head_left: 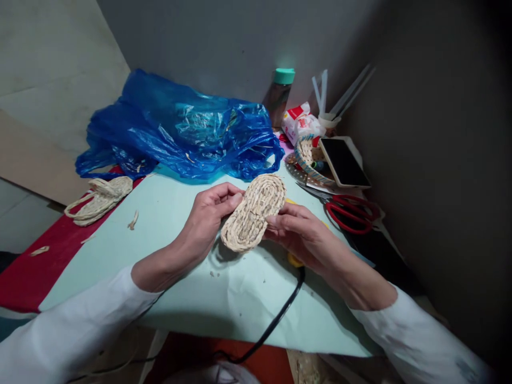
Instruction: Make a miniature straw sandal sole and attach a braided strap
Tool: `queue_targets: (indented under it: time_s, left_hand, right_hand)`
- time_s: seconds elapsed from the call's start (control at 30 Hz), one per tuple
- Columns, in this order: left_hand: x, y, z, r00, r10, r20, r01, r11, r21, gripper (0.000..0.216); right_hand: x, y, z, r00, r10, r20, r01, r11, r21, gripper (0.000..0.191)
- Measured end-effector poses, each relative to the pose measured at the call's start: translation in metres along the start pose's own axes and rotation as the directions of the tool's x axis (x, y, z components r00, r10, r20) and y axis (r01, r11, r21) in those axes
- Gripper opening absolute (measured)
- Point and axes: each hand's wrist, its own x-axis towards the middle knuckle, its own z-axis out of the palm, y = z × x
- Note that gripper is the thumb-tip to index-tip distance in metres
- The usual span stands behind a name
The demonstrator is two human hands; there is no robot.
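Here's my woven straw piece (256,213), held up over the desk (240,298), on my side of the blue bag (180,128). My left hand (216,208) pinches one long edge, thumb up, forefinger curled; my right hand (298,229) grasps the opposite edge, thumb near the narrow waist. Both forearms slant inward, palms facing each other. Red-handled scissors (356,213) lie right of the bag, nearer me.
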Motion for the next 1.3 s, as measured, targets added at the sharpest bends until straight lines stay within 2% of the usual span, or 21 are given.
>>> queue_targets:
  time_s: [0.17,0.23,0.3,0.43,0.57,0.67,0.83,1.0,1.1,1.2,1.3]
  left_hand:
    - [0.005,0.004,-0.002,0.999,0.007,-0.040,-0.006,1.000,0.017,0.019]
    - [0.010,0.008,-0.007,0.991,0.051,-0.126,-0.046,0.998,0.038,0.020]
    - [0.015,0.014,-0.014,0.960,0.110,-0.258,-0.100,0.994,0.051,0.016]
    - [0.021,0.025,-0.032,0.907,0.172,-0.385,-0.172,0.985,0.035,0.012]
    - [0.025,0.027,-0.041,0.877,0.223,-0.426,-0.229,0.973,0.038,0.013]
    - [0.027,0.023,-0.040,0.876,0.275,-0.397,-0.273,0.960,0.064,0.013]
    - [0.024,0.018,-0.034,0.888,0.355,-0.293,-0.333,0.935,0.123,0.013]
    - [0.018,0.020,-0.031,0.863,0.453,-0.225,-0.415,0.888,0.200,0.008]
    - [0.015,0.024,-0.030,0.874,0.449,-0.186,-0.404,0.884,0.235,0.009]
    - [0.013,0.027,-0.030,0.898,0.418,-0.141,-0.376,0.892,0.249,0.009]
    - [0.014,0.027,-0.031,0.921,0.380,-0.087,-0.349,0.902,0.253,0.010]
  right_hand:
    - [0.001,-0.006,-0.004,0.993,0.091,-0.074,-0.077,0.981,0.176,0.005]
    - [0.003,-0.010,-0.007,0.986,0.108,-0.124,-0.072,0.961,0.265,0.007]
    - [0.004,-0.014,-0.008,0.984,0.083,-0.158,-0.029,0.948,0.318,0.011]
    - [0.003,-0.024,-0.010,0.983,0.021,-0.180,0.047,0.931,0.363,0.019]
    - [0.001,-0.029,-0.011,0.987,-0.036,-0.159,0.092,0.928,0.361,0.018]
    - [0.000,-0.028,-0.013,0.989,-0.066,-0.135,0.107,0.942,0.319,0.013]
    - [-0.001,-0.018,-0.013,0.994,-0.075,-0.081,0.086,0.988,0.131,0.012]
    - [0.003,-0.003,-0.001,0.998,-0.064,-0.028,0.056,0.974,-0.219,0.018]
    - [0.007,0.005,0.004,0.992,-0.116,-0.054,0.076,0.875,-0.477,0.019]
    - [0.008,0.009,0.005,0.970,-0.232,-0.074,0.111,0.692,-0.713,0.014]
    - [0.004,0.006,0.007,0.946,-0.318,-0.059,0.119,0.512,-0.851,0.001]
